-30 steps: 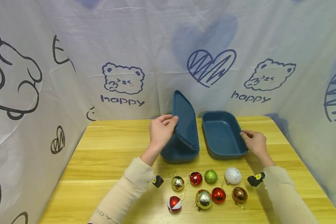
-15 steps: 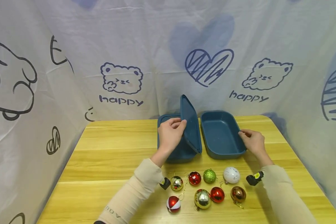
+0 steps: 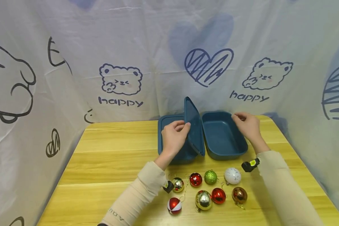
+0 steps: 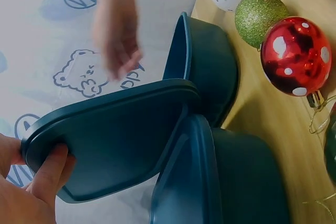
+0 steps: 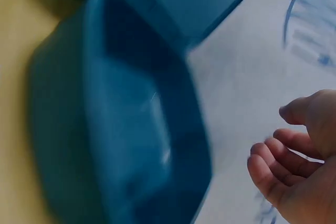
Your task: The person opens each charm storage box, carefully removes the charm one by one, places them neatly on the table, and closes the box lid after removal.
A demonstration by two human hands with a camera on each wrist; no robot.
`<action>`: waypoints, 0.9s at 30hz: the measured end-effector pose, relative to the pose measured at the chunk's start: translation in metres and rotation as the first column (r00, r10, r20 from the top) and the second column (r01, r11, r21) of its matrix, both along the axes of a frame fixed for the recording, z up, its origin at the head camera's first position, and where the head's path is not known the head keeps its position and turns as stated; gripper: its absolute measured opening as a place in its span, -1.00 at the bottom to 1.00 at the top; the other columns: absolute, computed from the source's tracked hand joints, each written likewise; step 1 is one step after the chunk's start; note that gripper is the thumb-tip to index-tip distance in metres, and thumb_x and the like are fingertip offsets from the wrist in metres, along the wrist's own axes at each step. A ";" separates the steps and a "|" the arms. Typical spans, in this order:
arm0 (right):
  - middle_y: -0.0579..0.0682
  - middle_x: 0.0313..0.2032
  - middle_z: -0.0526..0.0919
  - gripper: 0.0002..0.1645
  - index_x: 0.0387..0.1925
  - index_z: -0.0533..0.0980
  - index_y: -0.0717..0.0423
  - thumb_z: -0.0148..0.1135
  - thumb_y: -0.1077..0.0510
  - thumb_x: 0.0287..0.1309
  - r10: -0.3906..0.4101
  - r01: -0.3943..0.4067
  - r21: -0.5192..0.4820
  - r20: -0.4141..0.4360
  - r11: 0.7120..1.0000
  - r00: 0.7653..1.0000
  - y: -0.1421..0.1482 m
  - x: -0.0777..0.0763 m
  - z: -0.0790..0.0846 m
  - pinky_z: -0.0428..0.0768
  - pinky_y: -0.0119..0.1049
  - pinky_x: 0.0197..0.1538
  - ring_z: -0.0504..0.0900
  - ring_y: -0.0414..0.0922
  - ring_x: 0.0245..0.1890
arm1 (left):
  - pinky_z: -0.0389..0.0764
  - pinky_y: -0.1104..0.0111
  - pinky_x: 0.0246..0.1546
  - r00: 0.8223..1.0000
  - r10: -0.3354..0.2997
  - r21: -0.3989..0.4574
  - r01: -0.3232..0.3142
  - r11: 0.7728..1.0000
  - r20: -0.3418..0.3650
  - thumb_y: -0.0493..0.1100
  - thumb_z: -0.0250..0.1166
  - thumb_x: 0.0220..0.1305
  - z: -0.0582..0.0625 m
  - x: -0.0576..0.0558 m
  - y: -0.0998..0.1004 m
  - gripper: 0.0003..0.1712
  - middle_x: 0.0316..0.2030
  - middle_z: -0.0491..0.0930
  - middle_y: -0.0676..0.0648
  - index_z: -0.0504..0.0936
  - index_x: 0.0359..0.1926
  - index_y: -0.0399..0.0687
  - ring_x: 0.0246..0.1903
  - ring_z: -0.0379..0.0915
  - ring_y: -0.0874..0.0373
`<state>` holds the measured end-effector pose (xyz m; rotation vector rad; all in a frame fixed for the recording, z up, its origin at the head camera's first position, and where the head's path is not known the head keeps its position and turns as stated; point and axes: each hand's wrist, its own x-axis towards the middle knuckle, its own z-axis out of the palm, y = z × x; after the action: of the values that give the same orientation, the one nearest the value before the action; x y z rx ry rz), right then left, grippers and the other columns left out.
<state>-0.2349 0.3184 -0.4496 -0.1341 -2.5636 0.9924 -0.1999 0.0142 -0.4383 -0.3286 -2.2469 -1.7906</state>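
My left hand (image 3: pixel 173 138) pinches the edge of a dark blue lid (image 3: pixel 194 128), which stands tilted on its side above the left blue box (image 3: pixel 183 155). The hand and lid hide part of that box's top. Beside it, the right blue box (image 3: pixel 224 138) is uncovered, and nothing shows inside it. My right hand (image 3: pixel 248 127) is at this box's far right corner in the head view. From the right wrist view, the same right hand (image 5: pixel 294 161) appears apart from the rim, fingers loosely bent, holding nothing.
Several ball ornaments lie in front of the boxes, among them a white ball (image 3: pixel 232 175), a green glitter ball (image 3: pixel 210 177), a large gold ball (image 3: pixel 203 200) and a red-and-white ball (image 3: pixel 174 206). A printed cloth (image 3: pixel 169 62) hangs behind the wooden table (image 3: pixel 107 157).
My right hand has left the right box's side rim and moved back and slightly left. My left hand and the lid have shifted right, the lid standing nearer the right box.
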 end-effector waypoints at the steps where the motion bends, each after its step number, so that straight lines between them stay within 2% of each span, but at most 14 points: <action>1: 0.35 0.01 0.75 -0.44 0.18 0.65 0.33 0.17 -0.08 0.53 0.023 -0.023 -0.011 0.001 1.000 1.000 -0.008 -0.004 0.009 0.70 -0.02 -0.04 0.72 0.24 -0.05 | 0.81 0.20 -0.21 1.000 -0.002 -0.001 0.002 1.000 -0.001 -0.03 0.36 0.47 0.000 0.000 0.000 -0.60 -0.11 0.84 -0.18 0.75 0.15 -0.21 -0.20 0.83 -0.02; 5: 0.30 -0.04 0.77 -0.46 0.15 0.68 0.30 0.21 -0.09 0.51 0.118 -0.117 -0.059 0.012 0.991 0.993 -0.043 -0.019 0.039 0.68 -0.38 -0.24 0.77 0.16 -0.18 | 0.82 0.17 -0.19 1.000 -0.009 -0.006 0.009 1.000 -0.016 -0.05 0.36 0.47 0.001 0.001 0.001 -0.59 -0.11 0.84 -0.19 0.74 0.16 -0.24 -0.19 0.83 -0.04; 7: 0.28 -0.11 0.77 -0.49 0.10 0.70 0.30 0.23 -0.07 0.50 0.159 -0.158 -0.063 0.018 0.985 0.987 -0.062 -0.025 0.049 0.65 -0.44 -0.28 0.78 0.11 -0.25 | 0.82 0.16 -0.16 1.000 -0.006 -0.014 0.005 1.000 -0.023 -0.05 0.36 0.47 0.001 0.001 0.001 -0.59 -0.11 0.84 -0.19 0.74 0.15 -0.24 -0.16 0.83 -0.03; 10: 0.23 -0.21 0.76 -0.54 0.04 0.73 0.27 0.26 -0.05 0.49 0.213 -0.211 -0.066 0.028 0.975 0.977 -0.088 -0.036 0.060 0.62 -0.39 -0.28 0.73 0.02 -0.33 | 0.82 0.12 -0.14 1.000 0.003 -0.023 -0.003 1.000 -0.027 -0.05 0.37 0.47 0.002 0.001 0.001 -0.60 -0.12 0.84 -0.19 0.75 0.14 -0.24 -0.15 0.83 -0.04; 12: 0.21 -0.22 0.76 -0.57 0.03 0.74 0.24 0.26 -0.03 0.49 0.238 -0.235 -0.064 0.042 0.970 0.970 -0.103 -0.042 0.064 0.66 -0.26 -0.21 0.71 0.02 -0.29 | 0.82 0.10 -0.12 1.000 0.005 -0.026 -0.006 1.000 -0.030 -0.05 0.37 0.46 0.001 0.000 0.000 -0.60 -0.13 0.84 -0.19 0.75 0.14 -0.24 -0.15 0.83 -0.04; 15: 0.21 -0.24 0.78 -0.58 0.03 0.75 0.22 0.26 -0.03 0.49 0.270 -0.268 -0.048 0.041 0.962 0.962 -0.120 -0.049 0.065 0.64 -0.18 -0.20 0.68 0.03 -0.30 | 0.82 0.12 -0.12 1.000 0.006 -0.030 -0.007 1.000 -0.029 -0.04 0.37 0.47 0.001 0.001 0.000 -0.60 -0.13 0.85 -0.17 0.75 0.14 -0.23 -0.15 0.83 -0.03; 20: 0.20 -0.28 0.77 -0.60 -0.01 0.76 0.22 0.26 -0.01 0.49 0.307 -0.307 -0.010 0.036 0.952 0.951 -0.136 -0.054 0.066 0.60 -0.15 -0.21 0.65 0.04 -0.32 | 0.82 0.17 -0.15 1.000 0.003 -0.033 -0.003 0.999 -0.020 -0.02 0.37 0.47 0.000 0.003 0.001 -0.59 -0.13 0.85 -0.16 0.76 0.15 -0.20 -0.16 0.83 0.01; 27: 0.21 -0.14 0.79 -0.59 -0.05 0.76 0.22 0.25 -0.04 0.49 0.315 -0.315 -0.008 0.061 0.949 0.947 -0.145 -0.056 0.067 0.65 -0.01 -0.09 0.69 0.11 -0.18 | 0.83 0.15 -0.15 0.999 0.000 -0.032 -0.002 0.999 -0.037 -0.03 0.38 0.46 0.000 0.002 0.002 -0.58 -0.14 0.85 -0.17 0.76 0.14 -0.24 -0.18 0.84 0.00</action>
<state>-0.2908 0.1737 -0.3829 0.2590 -2.6964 1.1128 -0.1977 0.0161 -0.4378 -0.3638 -2.2516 -1.7353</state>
